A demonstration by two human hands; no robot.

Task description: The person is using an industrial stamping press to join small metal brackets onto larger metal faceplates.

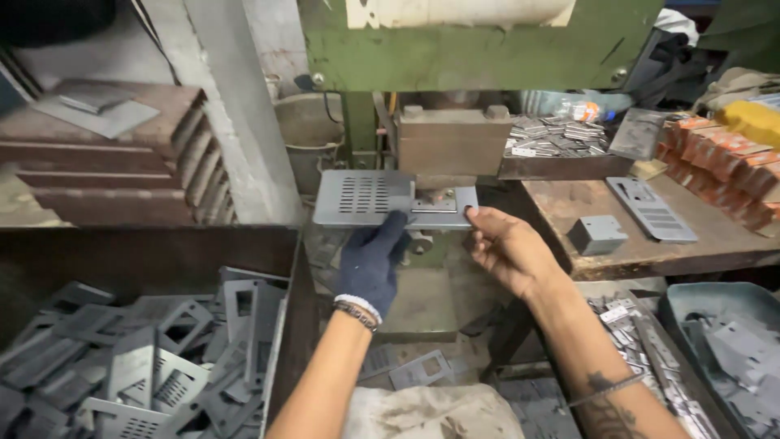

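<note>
A grey metal plate (357,197) with rows of slots lies flat under the brown ram block (449,142) of a green press (479,45). My left hand (372,258), in a dark blue glove, presses its fingers on the plate's front edge. My bare right hand (505,244) touches the plate's right end with its fingertips. The ram block hangs just above the plate's right half.
A bin (280,317) at lower left holds several punched grey plates. On the wooden bench (642,244) at right lie a slotted plate (652,209), a small grey bracket (597,234) and stacked orange boxes (723,162). A tray (556,140) of small metal pieces sits behind. Another bin (715,325) stands at lower right.
</note>
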